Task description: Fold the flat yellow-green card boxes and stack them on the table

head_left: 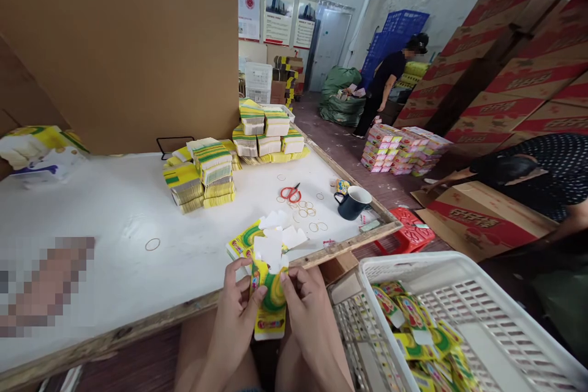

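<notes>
A yellow and green carton (271, 303) with white flaps open at its top is held upright over my lap, at the table's front edge. My left hand (241, 303) grips its left side, thumb on the front face. On the opposite side my right hand (305, 300) pinches the carton's edge between thumb and fingers. Just behind it, several flat cartons (245, 237) with white flaps lie on the white table (114, 282).
Stacked carton bundles (209, 171), red scissors (291, 193), rubber bands (305, 208) and a dark mug (353, 203) stand or lie on the table. At right a white basket (487, 294) holds cartons. Two people (383, 82) (551, 165) work beyond, near a red stool (408, 229).
</notes>
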A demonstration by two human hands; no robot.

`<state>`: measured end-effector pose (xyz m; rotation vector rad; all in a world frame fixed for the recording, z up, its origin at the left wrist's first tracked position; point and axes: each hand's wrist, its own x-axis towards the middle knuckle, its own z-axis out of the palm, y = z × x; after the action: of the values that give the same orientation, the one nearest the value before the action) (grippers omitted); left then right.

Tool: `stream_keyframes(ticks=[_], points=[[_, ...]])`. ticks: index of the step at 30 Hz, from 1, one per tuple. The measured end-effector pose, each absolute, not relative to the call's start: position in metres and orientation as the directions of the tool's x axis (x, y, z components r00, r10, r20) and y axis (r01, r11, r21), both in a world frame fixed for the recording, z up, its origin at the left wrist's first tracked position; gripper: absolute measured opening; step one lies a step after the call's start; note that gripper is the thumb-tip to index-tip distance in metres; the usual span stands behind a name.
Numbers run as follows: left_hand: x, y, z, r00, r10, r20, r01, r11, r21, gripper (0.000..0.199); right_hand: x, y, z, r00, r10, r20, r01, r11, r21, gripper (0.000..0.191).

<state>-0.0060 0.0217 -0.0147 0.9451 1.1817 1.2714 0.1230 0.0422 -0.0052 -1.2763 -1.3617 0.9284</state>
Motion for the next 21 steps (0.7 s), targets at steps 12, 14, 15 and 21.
stream_keyframes(ticks=[12, 14, 15, 21], points=[[-0.019, 0.019, -0.006, 0.086, 0.984, -0.155, -0.199, 0.169, 0.965, 0.065, 0.127, 0.040, -0.011, -0.002, 0.983, 0.186, -0.067, 0.185, -0.980, 0.025], [-0.021, 0.018, -0.006, 0.120, 0.981, -0.153, -0.182, 0.173, 0.968, 0.062, 0.129, 0.040, -0.012, -0.042, 0.983, 0.177, -0.053, 0.174, -0.983, 0.024], [-0.023, 0.018, -0.006, 0.129, 0.980, -0.150, -0.174, 0.172, 0.970, 0.060, 0.130, 0.041, -0.013, -0.056, 0.983, 0.175, -0.030, 0.174, -0.984, 0.024], [-0.026, 0.020, -0.003, 0.170, 0.978, -0.124, -0.170, 0.153, 0.973, 0.054, 0.140, 0.049, -0.015, -0.178, 0.967, 0.184, 0.019, 0.191, -0.981, 0.031]])
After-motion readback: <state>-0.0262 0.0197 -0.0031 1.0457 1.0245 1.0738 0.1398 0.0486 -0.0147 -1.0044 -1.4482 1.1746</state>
